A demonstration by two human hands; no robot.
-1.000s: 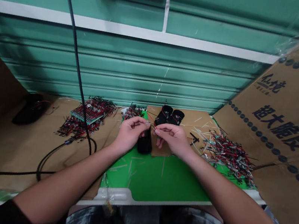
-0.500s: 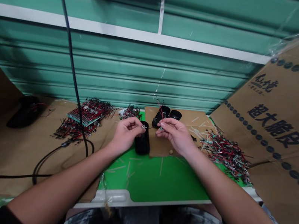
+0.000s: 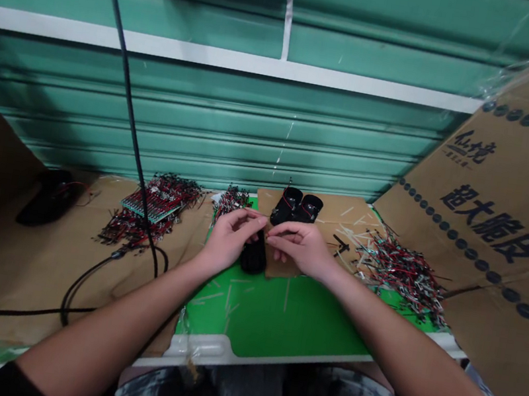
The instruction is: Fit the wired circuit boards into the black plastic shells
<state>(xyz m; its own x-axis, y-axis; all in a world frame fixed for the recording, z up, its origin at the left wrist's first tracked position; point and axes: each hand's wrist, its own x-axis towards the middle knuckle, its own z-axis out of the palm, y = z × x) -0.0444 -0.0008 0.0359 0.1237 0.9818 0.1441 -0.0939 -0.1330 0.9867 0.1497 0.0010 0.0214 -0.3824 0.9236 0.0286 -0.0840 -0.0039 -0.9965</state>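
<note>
Left hand point(image 3: 233, 236): thumb and forefinger pinched together, seemingly on a small part point(image 3: 268, 231) too blurred to name.
Right hand point(image 3: 301, 245): also pinched closed, its tips just beside the left's, apparently on the same piece.
Small part: between the two sets of fingertips, raised above the worktop.
Just changed: half a second ago a clear gap parted the hands; now their fingertips nearly meet, which I judge means both are working at one spot.
Beneath: black elongated casing point(image 3: 253, 260), partly hidden by the left hand.
Just behind: two black round-topped housings point(image 3: 297, 208) with red wires, side by side.
Right pile: loose red-and-black wired components point(image 3: 406, 274) near the printed carton point(image 3: 504, 236).
Left piles: a small wired heap point(image 3: 233, 200) behind the left hand; farther out, a larger one point(image 3: 126, 230) bearing a green circuit-board panel point(image 3: 152, 207).
Far left: another black casing point(image 3: 48, 198) on cardboard point(image 3: 32, 268).
</note>
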